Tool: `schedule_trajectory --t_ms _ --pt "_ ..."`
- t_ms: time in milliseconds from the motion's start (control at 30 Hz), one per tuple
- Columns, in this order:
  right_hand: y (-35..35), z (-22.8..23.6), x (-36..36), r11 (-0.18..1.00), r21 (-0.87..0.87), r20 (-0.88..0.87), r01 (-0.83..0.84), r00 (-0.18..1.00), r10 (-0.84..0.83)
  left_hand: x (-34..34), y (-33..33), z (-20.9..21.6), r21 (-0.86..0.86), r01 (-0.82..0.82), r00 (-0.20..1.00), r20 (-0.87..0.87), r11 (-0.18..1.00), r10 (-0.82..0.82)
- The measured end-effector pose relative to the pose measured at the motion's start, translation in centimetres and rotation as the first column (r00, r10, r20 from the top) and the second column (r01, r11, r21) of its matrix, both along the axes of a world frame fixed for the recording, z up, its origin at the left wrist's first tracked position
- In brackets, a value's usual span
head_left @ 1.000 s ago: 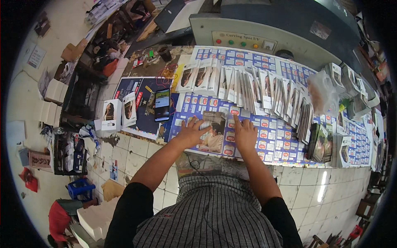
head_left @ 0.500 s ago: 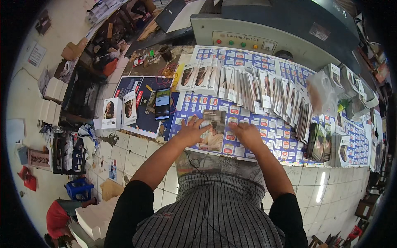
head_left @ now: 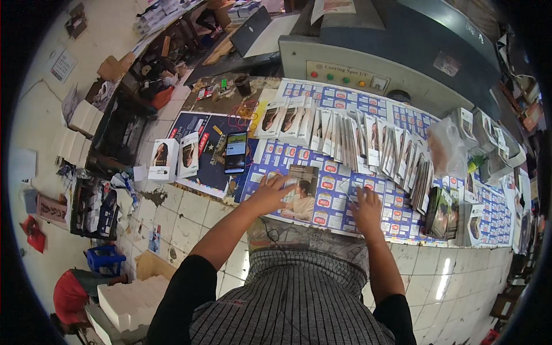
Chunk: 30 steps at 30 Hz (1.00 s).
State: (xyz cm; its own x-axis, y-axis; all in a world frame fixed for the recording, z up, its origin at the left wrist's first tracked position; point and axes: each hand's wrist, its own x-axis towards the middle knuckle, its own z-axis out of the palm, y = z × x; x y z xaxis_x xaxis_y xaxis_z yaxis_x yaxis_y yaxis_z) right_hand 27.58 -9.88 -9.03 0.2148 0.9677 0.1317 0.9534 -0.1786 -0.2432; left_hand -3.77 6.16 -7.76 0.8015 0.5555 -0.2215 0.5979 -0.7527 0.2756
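A brochure [head_left: 302, 201] with a brown top and a picture of a person lies on the blue printed sheet [head_left: 339, 227] at the table's front. My left hand [head_left: 269, 195] rests along the brochure's left edge, fingers spread and touching it. Off to the brochure's right, my right hand [head_left: 368, 211] is over the blue sheet with its fingers stretched out; nothing held shows in it. Beyond both hands, a long row of overlapping white-bordered brochures [head_left: 345, 135] with pictures fans across the table. A darker green stack of brochures [head_left: 441, 211] sits near the front right.
On the left are a phone [head_left: 236, 152], two white stacks [head_left: 164, 160] with pictured fronts, a dark cup [head_left: 242, 85] and tangled rubber bands [head_left: 246, 118]. A plastic bag [head_left: 447, 148] and more stacks [head_left: 486, 129] stand at right. Behind the table is a large machine [head_left: 345, 72] with buttons.
My right hand has moved right, away from the brochure. My left hand stays by the brochure's left edge. The whole view has shifted, so the table appears lower.
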Motion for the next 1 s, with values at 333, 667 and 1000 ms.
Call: schedule_trajectory --t_ms 333,667,1000 --pt "7.8 -1.0 -10.1 0.957 -0.278 -0.958 0.082 0.05 -0.282 -0.5 -1.6 -2.0 0.035 -0.082 0.988 0.132 0.996 0.077" --pt "2.7 11.8 1.8 0.687 0.568 -0.396 0.454 0.882 -0.256 -2.5 -3.3 -3.0 0.059 -0.204 0.971 0.142 0.977 0.194" --pt "6.7 5.0 13.3 0.767 0.149 -0.214 0.624 0.777 -0.591 -2.2 -2.7 -3.2 -0.036 -0.138 0.985 0.1 0.99 0.141"
